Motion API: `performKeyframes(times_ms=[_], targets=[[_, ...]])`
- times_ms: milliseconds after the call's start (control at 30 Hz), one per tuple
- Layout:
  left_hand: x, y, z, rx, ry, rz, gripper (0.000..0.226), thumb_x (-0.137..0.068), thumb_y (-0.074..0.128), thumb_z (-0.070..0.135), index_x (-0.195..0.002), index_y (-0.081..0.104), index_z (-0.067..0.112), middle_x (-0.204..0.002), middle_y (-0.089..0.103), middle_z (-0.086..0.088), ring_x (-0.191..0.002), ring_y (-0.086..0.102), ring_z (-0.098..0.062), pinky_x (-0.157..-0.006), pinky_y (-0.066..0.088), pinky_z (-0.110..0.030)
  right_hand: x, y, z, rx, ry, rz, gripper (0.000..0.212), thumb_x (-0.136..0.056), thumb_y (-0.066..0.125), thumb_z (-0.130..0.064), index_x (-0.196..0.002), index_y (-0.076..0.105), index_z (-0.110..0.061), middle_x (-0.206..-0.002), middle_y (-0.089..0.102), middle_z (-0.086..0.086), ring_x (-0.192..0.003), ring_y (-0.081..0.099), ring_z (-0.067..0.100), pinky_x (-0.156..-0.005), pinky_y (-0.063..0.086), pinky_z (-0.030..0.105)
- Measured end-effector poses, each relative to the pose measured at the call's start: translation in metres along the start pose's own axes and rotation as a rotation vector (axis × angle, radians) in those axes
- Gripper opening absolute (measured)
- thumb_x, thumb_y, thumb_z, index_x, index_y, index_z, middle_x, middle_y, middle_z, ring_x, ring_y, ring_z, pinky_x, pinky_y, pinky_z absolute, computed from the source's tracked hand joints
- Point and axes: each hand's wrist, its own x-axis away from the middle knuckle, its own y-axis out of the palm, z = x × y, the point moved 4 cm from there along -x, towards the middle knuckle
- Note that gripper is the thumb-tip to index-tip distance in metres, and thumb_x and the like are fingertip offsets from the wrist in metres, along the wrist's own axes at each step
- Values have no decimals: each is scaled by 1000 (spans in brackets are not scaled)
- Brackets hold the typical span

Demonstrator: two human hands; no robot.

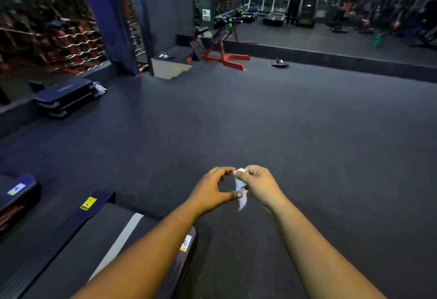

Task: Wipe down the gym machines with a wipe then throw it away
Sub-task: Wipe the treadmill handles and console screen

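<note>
A small white wipe (240, 192) hangs crumpled between my two hands, out in front of me above the dark gym floor. My right hand (259, 185) pinches its top end with curled fingers. My left hand (212, 188) curves beside it, its thumb tip touching the lower part of the wipe and its fingertips reaching toward the top end. A treadmill (78, 246) with a dark belt and a white stripe lies at the lower left, under my left forearm.
A red-framed bench (224, 55) stands far ahead by the mirror wall (331, 15). Stacked step platforms (63, 97) sit at the left, a second treadmill edge (16, 194) at the far left. A small dark object (279, 63) lies on the floor. Wide dark floor (260, 121) stretches ahead.
</note>
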Motion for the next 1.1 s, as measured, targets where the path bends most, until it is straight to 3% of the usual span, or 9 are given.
performKeyframes(times_ms=[133,233,333,400,467,600,700,900,1100], targets=[[-64,-16,-21,276,-86,99,27,-88,74,14,-112,71,27,-99,74,12,-94,69,-3,-81,54,-18,-73,8,-23,9,-2,-28,40,-83,78,-40,-68,53,-13,-61,49,5,-54,44,13,-54,36,27],[-117,-35,-45,510,-197,196,21,-93,62,7,-101,76,20,-95,76,6,-86,69,-7,-74,54,-21,-132,12,-42,-27,-31,-51,37,-93,71,-39,-80,66,-5,-68,67,4,-58,59,10,-52,45,22],[-167,-51,-70,797,-382,274,19,-95,56,4,-93,74,9,-91,74,-6,-87,65,-21,-75,50,-33,-191,14,-49,-15,-21,-60,37,-90,74,-43,-109,68,-12,-95,75,1,-82,69,12,-67,52,23],[-194,-61,-77,976,-461,282,22,-97,51,4,-92,72,8,-89,73,-11,-84,66,-24,-72,51,-34,-227,22,-48,22,32,-135,57,-82,78,-53,-125,62,-19,-115,72,1,-101,71,15,-85,57,33],[-220,-74,-83,1043,-504,291,22,-100,50,9,-97,72,7,-90,74,-12,-82,71,-23,-73,56,-35,-258,34,-48,79,81,-260,56,-83,74,-57,-122,66,-18,-115,74,2,-105,72,21,-92,57,41],[-269,-98,-106,1027,-523,314,28,-105,56,28,-113,71,6,-104,77,-15,-91,75,-27,-87,59,-46,-329,51,-51,135,145,-336,39,-92,71,-45,-102,73,-7,-96,78,8,-89,75,27,-75,56,39],[-300,-119,-131,865,-478,334,16,-100,65,16,-113,70,9,-109,76,-13,-93,74,-25,-89,57,-46,-387,66,-56,107,157,-354,21,-94,71,-31,-94,70,-10,-83,76,8,-71,69,22,-64,51,33],[-344,-173,-154,766,-504,575,27,-96,63,-1,-120,66,10,-116,75,-12,-101,73,-25,-79,60,-39,-490,114,-79,48,137,-600,20,-98,62,-16,-116,68,-11,-104,77,12,-94,74,28,-78,56,42],[-361,-274,-121,594,-270,927,27,-94,63,-5,-100,77,17,-99,78,-4,-93,73,-18,-75,59,-33,-545,160,-194,-89,-305,-899,15,-98,63,-8,-107,74,-13,-105,75,13,-95,69,23,-76,54,35]])
